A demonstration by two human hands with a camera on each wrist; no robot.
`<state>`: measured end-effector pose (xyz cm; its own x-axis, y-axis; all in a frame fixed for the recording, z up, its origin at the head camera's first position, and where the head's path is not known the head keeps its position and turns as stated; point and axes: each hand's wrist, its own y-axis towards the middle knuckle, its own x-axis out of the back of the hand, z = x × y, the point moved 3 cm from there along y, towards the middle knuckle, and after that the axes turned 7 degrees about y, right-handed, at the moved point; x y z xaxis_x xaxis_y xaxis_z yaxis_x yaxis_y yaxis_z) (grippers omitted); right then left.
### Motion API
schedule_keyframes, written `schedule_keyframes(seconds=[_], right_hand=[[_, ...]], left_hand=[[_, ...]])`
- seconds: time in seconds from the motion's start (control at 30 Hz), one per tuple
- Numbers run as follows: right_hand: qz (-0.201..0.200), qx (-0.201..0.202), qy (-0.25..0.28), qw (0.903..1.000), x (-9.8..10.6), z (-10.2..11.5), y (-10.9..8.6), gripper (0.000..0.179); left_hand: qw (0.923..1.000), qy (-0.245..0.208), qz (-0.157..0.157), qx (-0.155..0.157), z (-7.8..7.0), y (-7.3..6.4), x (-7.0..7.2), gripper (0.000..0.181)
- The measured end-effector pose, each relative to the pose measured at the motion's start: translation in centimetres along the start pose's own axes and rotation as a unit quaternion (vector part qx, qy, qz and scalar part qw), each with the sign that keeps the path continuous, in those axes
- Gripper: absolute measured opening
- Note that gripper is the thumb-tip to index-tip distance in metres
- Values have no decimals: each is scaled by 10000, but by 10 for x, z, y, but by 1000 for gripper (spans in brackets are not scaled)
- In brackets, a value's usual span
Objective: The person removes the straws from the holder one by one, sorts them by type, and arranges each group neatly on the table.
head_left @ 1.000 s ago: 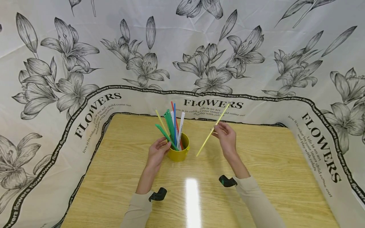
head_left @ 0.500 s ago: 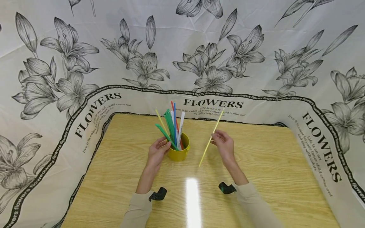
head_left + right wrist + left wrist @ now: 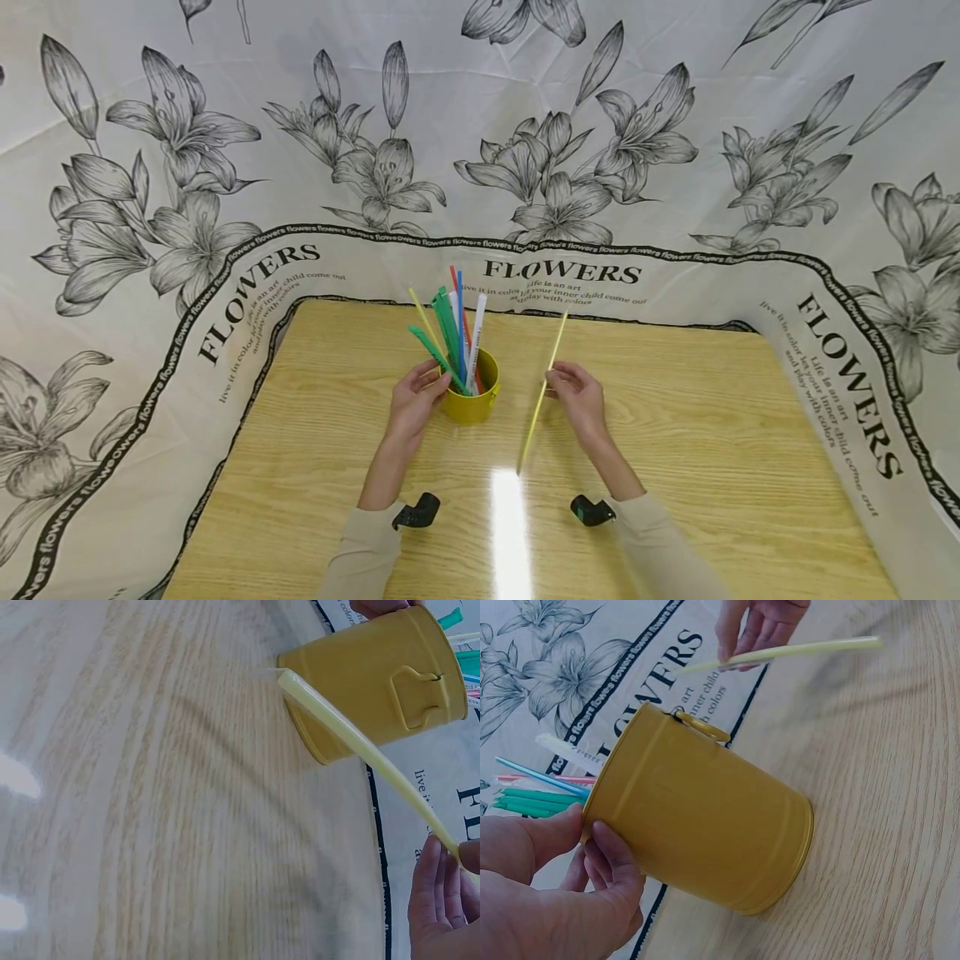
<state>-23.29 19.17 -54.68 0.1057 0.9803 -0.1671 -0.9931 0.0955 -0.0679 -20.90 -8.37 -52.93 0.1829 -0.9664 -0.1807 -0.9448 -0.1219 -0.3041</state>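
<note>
A yellow metal bucket [image 3: 470, 408] stands on the table, filled with wrapped straws: green straws [image 3: 444, 317], a blue straw [image 3: 460, 312], a white straw [image 3: 477, 325], plus red and yellow ones. My left hand [image 3: 411, 404] pinches its rim, the thumb over the edge and fingers against the outer wall, as the left wrist view shows. To the right of the bucket, my right hand [image 3: 581, 402] pinches a long yellow straw [image 3: 360, 742] between thumb and fingers near its middle. This straw slants, its lower end pointing toward me above the tabletop.
The wooden table [image 3: 675, 400] meets a white flower-printed cloth [image 3: 360, 267] at its back and sides. A bright light reflection [image 3: 510, 533] lies on the wood near the front. Each wrist wears a black camera mount [image 3: 418, 510].
My right hand has come toward me and left with the yellow straw, which now stands steeper in the head view. My left hand stays at the bucket's rim.
</note>
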Motion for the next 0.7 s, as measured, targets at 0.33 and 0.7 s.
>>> schedule_keyframes(seconds=[0.33, 0.7], right_hand=[[123, -258, -311, 9991, -1, -15, -6, 36], [195, -404, -783, 9959, -4, -29, -10, 30]], left_hand=[[10000, 41, -8, 23, 1, 1, 1, 42], [10000, 15, 0, 2, 0, 1, 1, 42]])
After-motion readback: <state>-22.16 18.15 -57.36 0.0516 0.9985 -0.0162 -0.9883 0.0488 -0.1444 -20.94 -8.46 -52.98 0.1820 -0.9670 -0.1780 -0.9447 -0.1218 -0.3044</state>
